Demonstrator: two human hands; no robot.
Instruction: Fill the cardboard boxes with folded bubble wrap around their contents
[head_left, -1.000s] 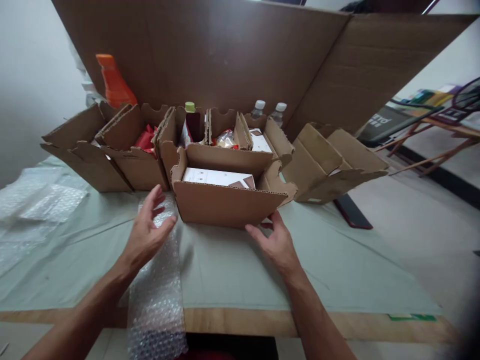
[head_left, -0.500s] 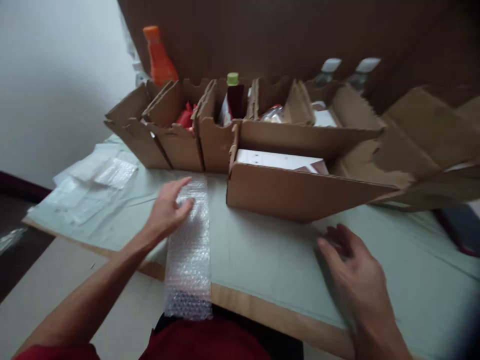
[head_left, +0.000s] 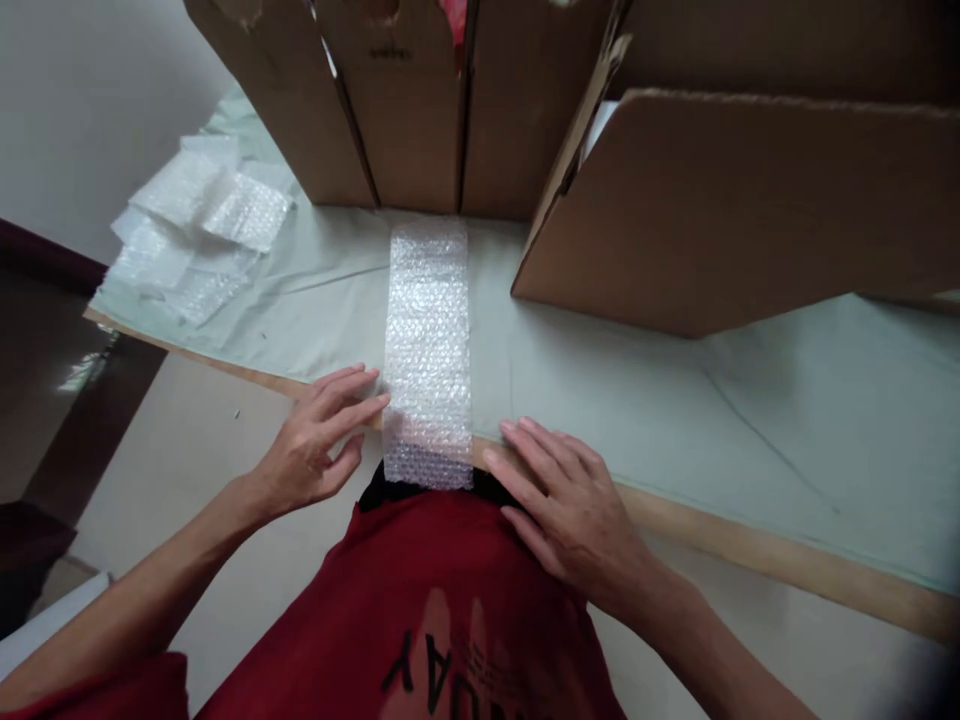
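Note:
A strip of bubble wrap (head_left: 429,330) lies lengthwise across the table, its near end hanging over the front edge toward my red shirt. My left hand (head_left: 319,440) is at the strip's left side, fingers spread, with the fingertips at or very near its edge; I cannot tell whether they touch. On the other side, my right hand (head_left: 559,500) is open over the table's wooden edge, fingers stretched toward the strip and a little apart from it. Neither hand holds anything.
Several bubble wrap pieces (head_left: 199,225) are piled at the table's left. Cardboard bins (head_left: 412,130) stand in a row along the back. A larger cardboard box (head_left: 712,220) sits at the right. The table's wooden edge (head_left: 750,550) runs along the front.
The view has tilted down toward my shirt. My left hand has drawn back from over the strip to its near left side. My right hand has come left, close to the strip.

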